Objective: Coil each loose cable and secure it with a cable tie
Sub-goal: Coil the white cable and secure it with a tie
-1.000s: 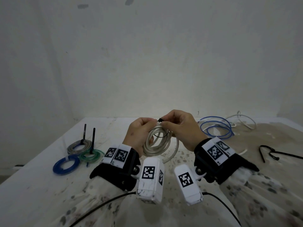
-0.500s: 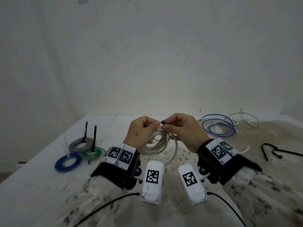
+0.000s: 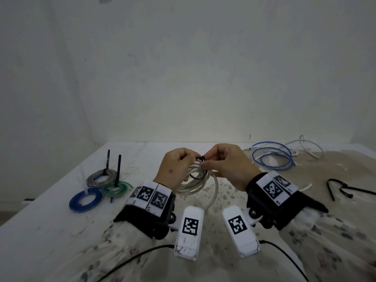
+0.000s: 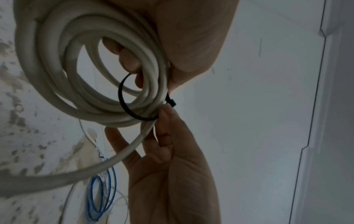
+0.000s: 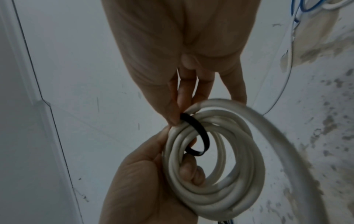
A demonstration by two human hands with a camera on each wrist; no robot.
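A white cable coil (image 3: 194,183) hangs in the air over the table. My left hand (image 3: 193,159) grips it, with fingers (image 4: 130,60) curled through its middle. A black cable tie (image 3: 198,176) forms a loose loop around the coil's strands (image 5: 220,166). The tie's head (image 4: 171,102) sits at the top of the coil between both hands. My right hand (image 3: 205,162) pinches the cable tie (image 5: 199,130) at the coil's edge between thumb and fingertips (image 5: 173,116). One end of the white cable (image 4: 57,175) trails down toward the table.
Three tied coils lie at the left: grey (image 3: 101,178), green (image 3: 117,189) and blue (image 3: 85,199), two with black tie tails standing up. A loose blue cable (image 3: 272,159) and a loose white cable (image 3: 305,147) lie at the back right. Black ties (image 3: 345,188) lie at the right.
Both hands keep their hold on the coil and the tie. The right fingertips have shifted slightly at the tie's head; the loop stays loose.
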